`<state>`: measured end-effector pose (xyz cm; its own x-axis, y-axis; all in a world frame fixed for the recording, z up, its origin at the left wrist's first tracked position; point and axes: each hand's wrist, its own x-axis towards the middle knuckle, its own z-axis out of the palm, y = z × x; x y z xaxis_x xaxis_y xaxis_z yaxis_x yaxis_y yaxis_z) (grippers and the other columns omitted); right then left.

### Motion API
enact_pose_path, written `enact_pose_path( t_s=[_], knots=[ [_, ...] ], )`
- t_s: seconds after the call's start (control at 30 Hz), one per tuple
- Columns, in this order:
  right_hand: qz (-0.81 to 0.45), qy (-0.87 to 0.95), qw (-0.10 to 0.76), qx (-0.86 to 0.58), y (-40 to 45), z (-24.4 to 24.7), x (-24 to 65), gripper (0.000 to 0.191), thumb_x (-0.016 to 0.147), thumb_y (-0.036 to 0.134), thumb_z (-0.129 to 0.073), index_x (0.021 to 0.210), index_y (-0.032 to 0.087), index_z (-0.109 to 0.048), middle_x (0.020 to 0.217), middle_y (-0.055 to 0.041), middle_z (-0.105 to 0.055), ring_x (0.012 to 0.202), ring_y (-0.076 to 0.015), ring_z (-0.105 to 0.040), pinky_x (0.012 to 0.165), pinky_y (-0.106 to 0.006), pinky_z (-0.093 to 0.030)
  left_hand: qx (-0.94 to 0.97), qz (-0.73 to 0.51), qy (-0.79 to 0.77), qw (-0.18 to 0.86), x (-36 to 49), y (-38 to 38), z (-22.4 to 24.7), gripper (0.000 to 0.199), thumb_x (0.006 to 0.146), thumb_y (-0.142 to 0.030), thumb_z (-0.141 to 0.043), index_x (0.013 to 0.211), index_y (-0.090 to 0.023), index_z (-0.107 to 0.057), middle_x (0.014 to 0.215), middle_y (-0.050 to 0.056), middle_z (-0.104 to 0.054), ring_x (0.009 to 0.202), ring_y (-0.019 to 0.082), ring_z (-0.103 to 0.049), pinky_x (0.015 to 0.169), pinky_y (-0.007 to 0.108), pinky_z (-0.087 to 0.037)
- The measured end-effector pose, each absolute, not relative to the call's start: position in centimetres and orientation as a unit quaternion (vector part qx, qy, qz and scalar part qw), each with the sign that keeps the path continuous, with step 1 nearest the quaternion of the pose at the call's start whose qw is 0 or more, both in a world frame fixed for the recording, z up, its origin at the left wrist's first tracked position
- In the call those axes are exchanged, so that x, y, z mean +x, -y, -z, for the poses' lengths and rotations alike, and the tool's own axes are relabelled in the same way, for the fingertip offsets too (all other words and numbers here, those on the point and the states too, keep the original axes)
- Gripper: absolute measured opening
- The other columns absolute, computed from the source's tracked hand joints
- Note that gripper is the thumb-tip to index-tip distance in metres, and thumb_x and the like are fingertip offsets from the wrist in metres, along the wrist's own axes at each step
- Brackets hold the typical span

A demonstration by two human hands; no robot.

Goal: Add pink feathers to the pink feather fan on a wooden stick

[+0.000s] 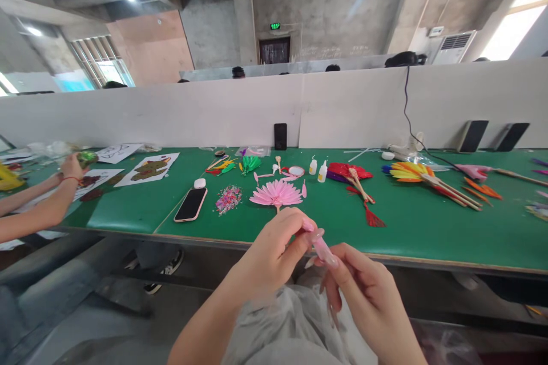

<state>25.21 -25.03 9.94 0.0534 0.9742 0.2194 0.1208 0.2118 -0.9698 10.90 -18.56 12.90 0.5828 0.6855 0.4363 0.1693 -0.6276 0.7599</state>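
A small pink feather is stretched between my two hands, over my lap at the table's front edge. My left hand pinches its upper end between thumb and fingertips. Lower down, my right hand closes on the other end, its remaining fingers curled. Just beyond my hands, a fan of pink feathers with a thin wooden handle lies on the green table. Loose pink feathers and two small white glue bottles lie about it.
To the left are a phone, a white earbud case and a pile of colourful sequins. Red and yellow feather fans lie right. A co-worker's hands hold something green at far left. A white partition stands behind.
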Motion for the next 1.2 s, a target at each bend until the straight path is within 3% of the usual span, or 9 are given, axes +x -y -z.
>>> enact_pose_path(
  t_s=[0.87, 1.2],
  knots=[
    [-0.398, 0.569, 0.562, -0.450, 24.3, -8.1, 26.1, 0.029, 0.092, 0.041, -0.045, 0.081, 0.017, -0.058, 0.040, 0.0057, -0.049, 0.036, -0.0077, -0.044, 0.042, -0.019, -0.034, 0.786, -0.387, -0.282, 0.391, 11.6, 19.0, -12.9, 0.026, 0.097, -0.026, -0.030, 0.076, -0.017, -0.042, 0.074, 0.000, -0.044, 0.068, 0.010, -0.041, 0.064, 0.022, -0.035],
    [-0.424, 0.517, 0.579, -0.466, 24.8, -9.3, 25.4, 0.034, 0.089, 0.046, -0.049, 0.076, 0.016, -0.060, 0.038, 0.0060, -0.045, 0.033, -0.0069, -0.040, 0.041, -0.020, -0.031, 0.773, -0.443, -0.328, 0.315, 11.1, 17.4, -12.4, 0.027, 0.096, -0.028, -0.031, 0.080, -0.018, -0.050, 0.072, -0.001, -0.047, 0.065, 0.011, -0.044, 0.063, 0.022, -0.036]
  ],
)
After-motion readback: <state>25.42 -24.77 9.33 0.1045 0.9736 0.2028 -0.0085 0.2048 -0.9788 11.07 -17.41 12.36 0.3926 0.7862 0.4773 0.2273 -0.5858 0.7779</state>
